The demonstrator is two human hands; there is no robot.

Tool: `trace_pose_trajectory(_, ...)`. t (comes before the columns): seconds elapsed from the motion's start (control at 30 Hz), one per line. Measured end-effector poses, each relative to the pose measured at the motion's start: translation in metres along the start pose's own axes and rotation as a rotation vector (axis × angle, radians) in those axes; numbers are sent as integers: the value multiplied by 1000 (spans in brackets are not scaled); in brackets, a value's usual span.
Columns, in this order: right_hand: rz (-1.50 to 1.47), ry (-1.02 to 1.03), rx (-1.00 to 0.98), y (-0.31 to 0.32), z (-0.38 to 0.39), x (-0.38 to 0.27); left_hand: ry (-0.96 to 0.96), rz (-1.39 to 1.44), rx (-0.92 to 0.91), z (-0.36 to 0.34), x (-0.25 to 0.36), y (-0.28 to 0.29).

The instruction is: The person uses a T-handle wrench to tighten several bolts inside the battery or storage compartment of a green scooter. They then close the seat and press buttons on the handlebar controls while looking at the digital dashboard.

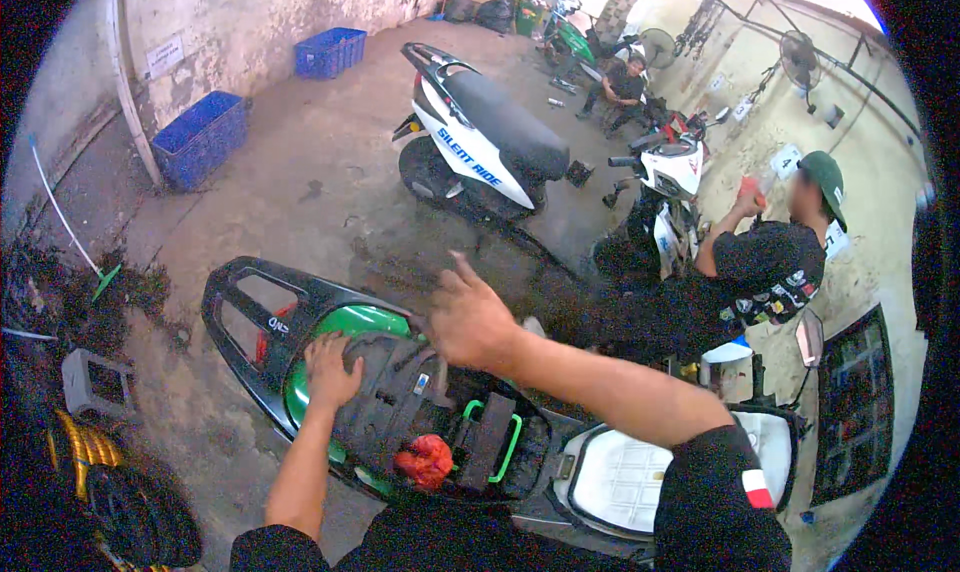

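Down below, a green scooter [350,324] stands with its seat [640,477] tipped up, white underside showing, and the under-seat compartment [480,442] open to the camera. Inside that bay lies a crumpled red cloth [424,460] at the near edge, and just beside it a dark block with a green handle [492,434] looped round it. The left hand [330,369] rests flat, fingers spread and gripping nothing, on the dark plastic panel [395,387] at the tail of the scooter, right next to the green bodywork and just inside the black rear grab rack [245,312]. The right hand [465,317] hangs in the air above that same panel, open, fingers loosely splayed, holding nothing; the red cloth and the handled block lie below and nearer the person than this hand.

Over on the floor by the left wall sit two blue plastic crates [200,137], one nearer, one farther back; what they hold cannot be made out. A white scooter [480,142] with a black seat is parked ahead. To the right, another person in a green cap [826,180] leans over a second white scooter [675,167], one hand raised. A further person crouches in the background [622,87].
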State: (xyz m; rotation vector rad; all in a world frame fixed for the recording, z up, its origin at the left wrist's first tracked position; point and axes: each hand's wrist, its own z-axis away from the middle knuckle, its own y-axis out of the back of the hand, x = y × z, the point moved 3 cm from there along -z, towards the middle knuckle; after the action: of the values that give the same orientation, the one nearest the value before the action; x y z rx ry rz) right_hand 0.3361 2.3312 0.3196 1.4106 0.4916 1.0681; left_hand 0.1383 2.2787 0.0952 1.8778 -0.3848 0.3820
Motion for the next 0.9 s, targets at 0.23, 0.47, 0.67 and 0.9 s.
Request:
trace_pose_trajectory(0.23,-78,-206,241,-7,6,-6,7,5,1,0,0,5)
trace_pose_trajectory(0.47,-160,-126,-221,24,37,-3,22,47,41,-4,-4,-10)
trace_pose_trajectory(0.67,-410,-79,259,19,71,-32,46,20,-2,-1,-5,-1)
trace_pose_trajectory(0.9,-506,-51,106,7,75,-74,65,70,-29,2,-9,-1)
